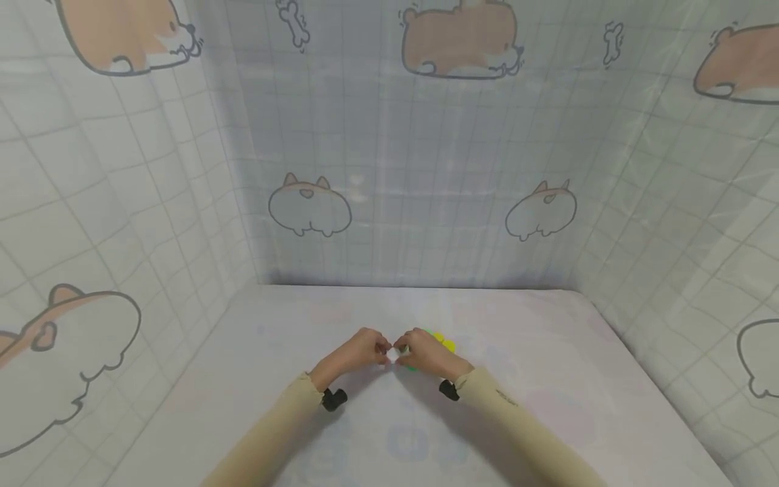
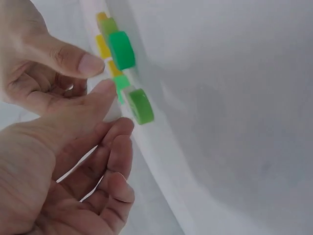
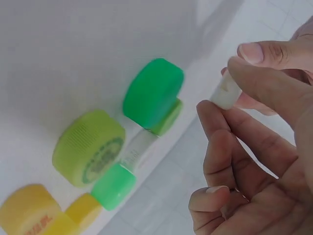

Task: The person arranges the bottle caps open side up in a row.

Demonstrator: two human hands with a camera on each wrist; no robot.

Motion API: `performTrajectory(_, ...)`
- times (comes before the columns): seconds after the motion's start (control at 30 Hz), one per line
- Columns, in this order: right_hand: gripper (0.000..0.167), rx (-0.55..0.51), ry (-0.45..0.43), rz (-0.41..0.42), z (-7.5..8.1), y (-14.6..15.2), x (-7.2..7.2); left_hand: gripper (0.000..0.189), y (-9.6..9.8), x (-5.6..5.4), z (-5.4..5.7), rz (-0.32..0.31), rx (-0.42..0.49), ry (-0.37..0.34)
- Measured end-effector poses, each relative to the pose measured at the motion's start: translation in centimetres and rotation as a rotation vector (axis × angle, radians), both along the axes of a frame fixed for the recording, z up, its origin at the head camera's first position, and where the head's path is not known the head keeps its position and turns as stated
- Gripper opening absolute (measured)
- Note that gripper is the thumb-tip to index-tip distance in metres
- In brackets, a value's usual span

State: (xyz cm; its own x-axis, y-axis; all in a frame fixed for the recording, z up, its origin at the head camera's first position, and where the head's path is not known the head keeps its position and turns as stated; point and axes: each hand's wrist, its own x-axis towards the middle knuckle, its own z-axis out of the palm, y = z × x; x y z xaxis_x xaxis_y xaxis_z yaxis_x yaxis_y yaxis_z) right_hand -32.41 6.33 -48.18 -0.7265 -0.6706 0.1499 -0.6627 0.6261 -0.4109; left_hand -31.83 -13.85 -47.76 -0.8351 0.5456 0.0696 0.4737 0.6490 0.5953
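Both hands meet above the table with their fingertips close together. My right hand (image 1: 426,353) pinches a small white piece (image 3: 227,92) between thumb and index finger; it looks like a short cylinder, and its kind is unclear. Facing it, my left hand (image 1: 363,350) has its thumb and index finger curled together, with a pale bit between them, partly hidden. In the right wrist view, the left thumb (image 3: 264,54) comes close to the right thumb. Beside the right hand lie bottle caps, among them a green cap (image 3: 154,93) and a lime cap (image 3: 90,147).
Yellow caps (image 3: 32,208), a small mint-green cap (image 3: 114,186) and a clear piece (image 3: 139,149) lie in the same group on the white-covered table (image 1: 292,433). Patterned curtains (image 1: 420,149) surround the table on the back and sides.
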Motion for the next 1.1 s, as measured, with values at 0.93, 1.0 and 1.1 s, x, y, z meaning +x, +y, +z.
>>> performTrajectory(0.93,0.021,-0.266,-0.128,0.018,0.5,1.1,2.5,0.023,-1.3,3.8,0.6,0.037,0.194,-0.037)
performTrajectory(1.0,0.021,-0.28,-0.133,0.009,0.5,1.1,2.4,0.023,-1.4,3.9,0.8,0.039,0.195,-0.028)
performTrajectory(1.1,0.022,-0.296,-0.146,-0.003,0.6,1.0,2.3,0.026,-1.4,4.0,1.1,0.052,0.199,-0.013)
